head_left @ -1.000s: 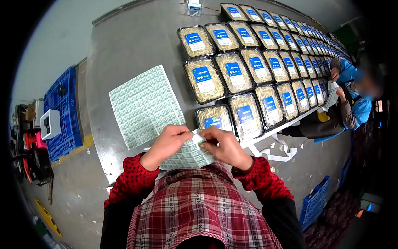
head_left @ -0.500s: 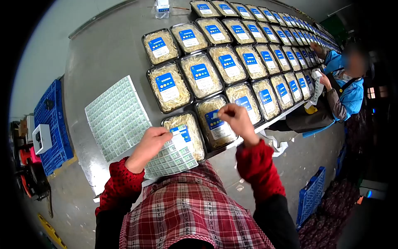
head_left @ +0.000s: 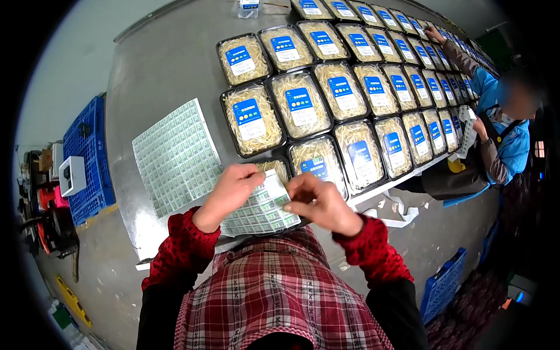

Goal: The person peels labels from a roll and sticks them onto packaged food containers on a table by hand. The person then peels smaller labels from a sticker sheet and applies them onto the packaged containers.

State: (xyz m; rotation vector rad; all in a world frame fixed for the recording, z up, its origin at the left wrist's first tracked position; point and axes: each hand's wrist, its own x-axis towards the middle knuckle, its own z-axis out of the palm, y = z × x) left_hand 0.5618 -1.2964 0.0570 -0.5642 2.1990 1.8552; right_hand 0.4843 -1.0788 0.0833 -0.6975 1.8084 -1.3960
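My left hand (head_left: 233,192) is closed on the upper edge of a sheet of small green-and-white stickers (head_left: 256,211). At the sheet's right edge is my right hand (head_left: 324,205), its fingers curled and thumb pressed against the stickers. Whether a single sticker is lifted there cannot be made out. Behind the sheet, a black tray of bean sprouts (head_left: 273,165) is mostly hidden. Just beyond my right hand stands a film-covered sprout tray (head_left: 333,153) with a blue-and-white label, a small green mark near the label's top.
Another sticker sheet (head_left: 175,157) lies flat on the metal table (head_left: 157,76) at left. Rows of labelled sprout trays (head_left: 300,105) stretch away to the right. A co-worker in blue sleeves (head_left: 510,149) reaches over them, holding a label strip (head_left: 466,131). A blue pallet (head_left: 87,157) stands left.
My right hand has come back from over the labelled tray to the sheet's edge. That tray's label now bears a small green sticker. The view has shifted, and the co-worker's arm reaches farther.
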